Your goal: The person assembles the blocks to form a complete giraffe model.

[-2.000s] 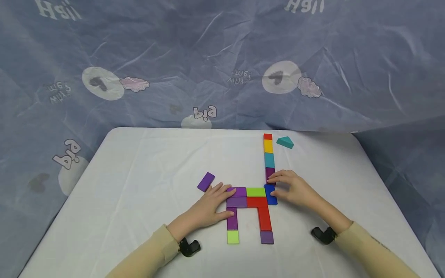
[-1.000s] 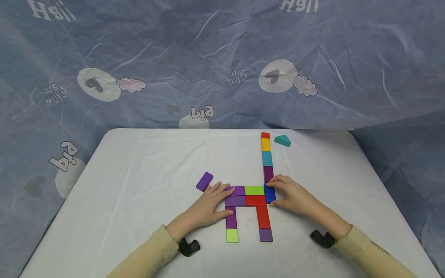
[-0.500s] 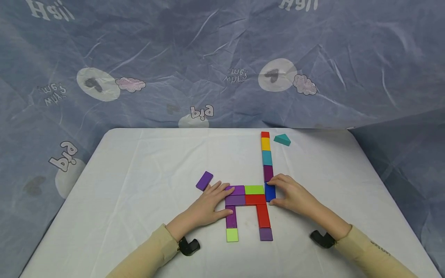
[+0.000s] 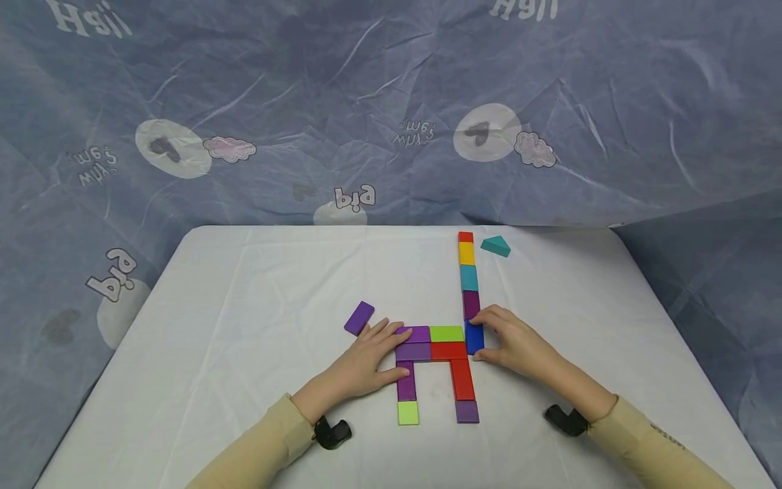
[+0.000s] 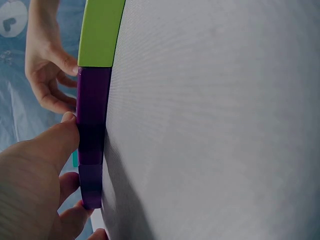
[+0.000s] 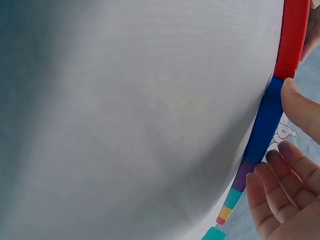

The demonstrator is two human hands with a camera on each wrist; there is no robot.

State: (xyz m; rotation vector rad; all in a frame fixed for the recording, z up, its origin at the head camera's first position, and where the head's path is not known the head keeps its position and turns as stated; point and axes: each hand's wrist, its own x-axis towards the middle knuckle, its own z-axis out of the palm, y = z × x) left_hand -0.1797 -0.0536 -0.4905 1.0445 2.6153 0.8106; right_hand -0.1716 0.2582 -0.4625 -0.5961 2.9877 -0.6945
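Observation:
In the head view, flat coloured blocks on the white tabletop form a two-legged shape with a tall column at its right. My right hand (image 4: 518, 343) holds the blue block (image 4: 474, 338) lengthwise, thumb at its near end and index fingertip at its far end. This block sits right of the lime (image 4: 447, 333) and red (image 4: 449, 350) blocks, below a dark purple block (image 4: 471, 303). My left hand (image 4: 360, 367) lies with fingers spread at the left side, fingertips on the upper purple block (image 4: 419, 334) and thumb on the purple leg block (image 4: 406, 387).
A loose purple block (image 4: 359, 318) lies beyond my left fingers. Up the column come teal (image 4: 468, 278), yellow (image 4: 467, 253) and red (image 4: 466, 237) blocks, with a teal triangular block (image 4: 496, 246) to the right. A patterned blue-grey cloth (image 4: 391, 81) hangs behind the white table (image 4: 275, 272).
My right thumb has slid to the blue block's near end and the index finger to its far end. The blue block has shifted slightly away from me. My left hand stays in place.

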